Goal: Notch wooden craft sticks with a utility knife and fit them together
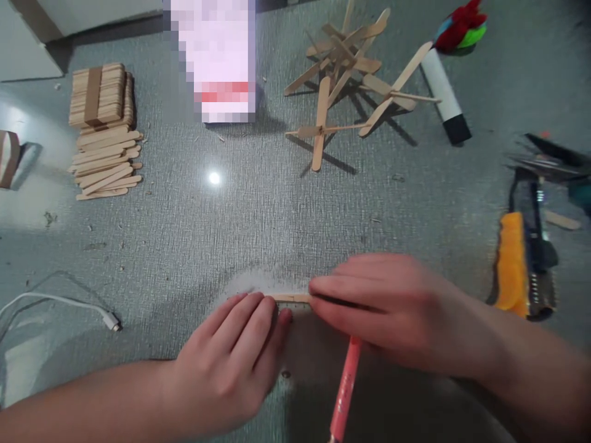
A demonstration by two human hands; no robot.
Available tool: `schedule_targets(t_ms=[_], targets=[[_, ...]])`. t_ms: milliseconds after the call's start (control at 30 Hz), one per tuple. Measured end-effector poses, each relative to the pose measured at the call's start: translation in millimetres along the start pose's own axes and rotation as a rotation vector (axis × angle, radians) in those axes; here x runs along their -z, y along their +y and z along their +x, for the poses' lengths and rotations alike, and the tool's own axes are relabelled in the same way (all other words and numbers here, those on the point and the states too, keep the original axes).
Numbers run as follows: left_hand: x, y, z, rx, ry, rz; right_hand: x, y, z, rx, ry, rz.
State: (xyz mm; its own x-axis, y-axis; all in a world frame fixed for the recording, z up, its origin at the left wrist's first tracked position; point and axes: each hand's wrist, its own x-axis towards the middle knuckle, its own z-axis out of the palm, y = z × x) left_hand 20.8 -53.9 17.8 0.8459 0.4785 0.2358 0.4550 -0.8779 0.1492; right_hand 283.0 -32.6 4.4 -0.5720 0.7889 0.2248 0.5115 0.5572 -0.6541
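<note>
Head view: your left hand (231,357) and right hand (383,301) grip the wooden stick (292,299), just beyond the pink pen (345,391); any grip on that pen is undetermined. You appear to be positioning the stick; next calls for steady, level pressure.

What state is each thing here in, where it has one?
Thin pale wooden strip: held between left hand and right hand
Bundled wooden craft sticks: bound by a brown band
Loose wooden craft sticks: piled, unbound
Crossed wooden-stick pieces: assembled
White tube with black end: lying on its side
Pink cylindrical pen: slanted, capping unclear
Thin white cable: visible end unplugged
Yellow-handled tool: lying down
</note>
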Motion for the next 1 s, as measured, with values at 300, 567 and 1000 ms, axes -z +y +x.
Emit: schedule_targets(t_ms=[300,567,1000], targets=[[2.2,-1.4,4.4,0.002,0.025,0.024,-1.3,-11.3,3.1,-0.008,-0.092,0.09],[3.0,-0.3,8.4,0.01,0.037,0.036,3.3,-12.0,1.0,-0.065,-0.194,0.108],[1.8,-0.7,7.4,0.019,0.049,0.034,8.0,-11.6,-0.5,-0.026,-0.253,0.095]])
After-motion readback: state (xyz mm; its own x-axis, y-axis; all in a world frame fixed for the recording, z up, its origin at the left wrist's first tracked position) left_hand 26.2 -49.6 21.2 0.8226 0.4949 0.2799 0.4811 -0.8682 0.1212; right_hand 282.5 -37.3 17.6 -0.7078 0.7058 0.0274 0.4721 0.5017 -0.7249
